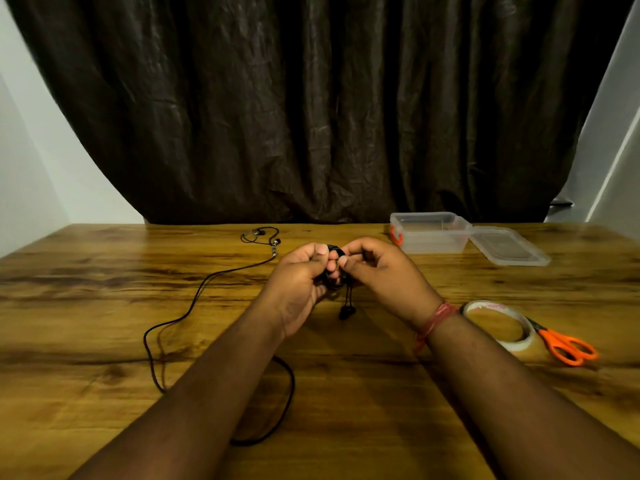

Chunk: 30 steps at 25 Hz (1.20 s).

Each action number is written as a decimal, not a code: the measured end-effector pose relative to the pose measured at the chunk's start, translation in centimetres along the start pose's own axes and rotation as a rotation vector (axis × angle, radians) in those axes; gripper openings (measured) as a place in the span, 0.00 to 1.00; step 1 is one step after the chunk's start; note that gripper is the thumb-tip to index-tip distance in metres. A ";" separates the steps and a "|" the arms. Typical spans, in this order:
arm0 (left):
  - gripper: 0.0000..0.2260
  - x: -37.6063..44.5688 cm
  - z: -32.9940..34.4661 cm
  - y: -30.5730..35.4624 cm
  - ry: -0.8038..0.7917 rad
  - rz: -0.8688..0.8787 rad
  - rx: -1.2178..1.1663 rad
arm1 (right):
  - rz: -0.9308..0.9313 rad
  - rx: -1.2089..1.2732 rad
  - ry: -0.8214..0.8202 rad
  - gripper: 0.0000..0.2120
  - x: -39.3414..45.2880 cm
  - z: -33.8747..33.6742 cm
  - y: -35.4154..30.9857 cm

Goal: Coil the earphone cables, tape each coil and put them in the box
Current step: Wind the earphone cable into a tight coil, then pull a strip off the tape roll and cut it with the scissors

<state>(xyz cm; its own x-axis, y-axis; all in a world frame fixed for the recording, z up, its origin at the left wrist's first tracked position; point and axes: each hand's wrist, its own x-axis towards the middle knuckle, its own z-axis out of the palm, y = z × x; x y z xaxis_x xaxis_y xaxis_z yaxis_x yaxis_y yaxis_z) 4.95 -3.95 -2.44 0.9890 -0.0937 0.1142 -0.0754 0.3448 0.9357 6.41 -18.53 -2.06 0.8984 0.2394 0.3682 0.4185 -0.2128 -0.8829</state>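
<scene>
Head view: two hands, left hand (298, 282) and right hand (377, 271), pinch one cable coil (335, 268) (earbuds dangling).

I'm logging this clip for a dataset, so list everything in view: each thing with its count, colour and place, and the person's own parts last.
Earphone coil: one, black, held between both hands above the table's middle; earbuds dangle below it.
Loose earphone cable: one, black, sprawled over the table's left half, far end near the curtain.
Box: one, clear plastic with an orange clip, open, far right.
Lid: one, clear, right of the box.
Tape roll: one, clear, lying flat, near right.
Scissors: one pair, orange handles, right of the tape.
Table: one, brown wood.
Curtain: one, dark, behind the table.
Thread band: red, on the right wrist.
Left hand: grips the coil.
Right hand: fingers pinch the coil.
</scene>
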 end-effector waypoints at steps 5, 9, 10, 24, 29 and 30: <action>0.12 0.2 -0.1 -0.5 -0.056 -0.017 -0.001 | 0.055 -0.073 -0.007 0.07 -0.6 -0.5 -0.4; 0.12 0.2 0.0 -0.7 -0.066 -0.027 0.058 | 0.054 -0.297 -0.015 0.09 -1.8 -3.4 -1.6; 0.11 0.1 0.1 -0.7 -0.075 -0.033 0.061 | 0.053 -0.394 0.021 0.08 -2.3 -4.8 -1.8; 0.10 -0.2 -0.2 -0.8 -0.157 -0.119 -0.109 | 0.325 -1.074 -0.093 0.06 -9.2 -11.4 -0.2; 0.14 -0.4 0.2 -0.7 -0.115 -0.132 0.003 | 0.086 -0.611 0.034 0.02 -4.5 -9.2 -1.5; 0.14 -0.4 0.2 -0.6 -0.113 -0.140 0.036 | 0.028 -0.545 0.054 0.02 -3.3 -8.2 -1.6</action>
<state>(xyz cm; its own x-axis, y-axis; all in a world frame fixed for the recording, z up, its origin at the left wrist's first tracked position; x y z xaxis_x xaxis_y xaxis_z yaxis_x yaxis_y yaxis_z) 4.55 -4.35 -3.00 0.9697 -0.2435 0.0169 0.0554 0.2873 0.9562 3.90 -26.76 0.58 0.9097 0.1811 0.3738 0.3900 -0.6820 -0.6187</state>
